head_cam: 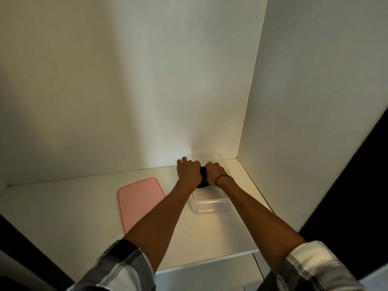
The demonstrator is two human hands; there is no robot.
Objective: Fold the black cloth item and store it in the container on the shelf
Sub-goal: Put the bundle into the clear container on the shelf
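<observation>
A clear plastic container stands on the white shelf, toward the back right corner. The black cloth item is bunched small between my two hands, over the container's opening; only a dark sliver of it shows. My left hand grips it from the left, fingers curled. From the right, my right hand grips it too, a thin black band around that wrist. Whether the cloth rests on the container's floor is hidden by my hands.
A pink lid lies flat on the shelf to the left of the container. White cabinet walls close in behind and on the right. A dark door edge stands at the right.
</observation>
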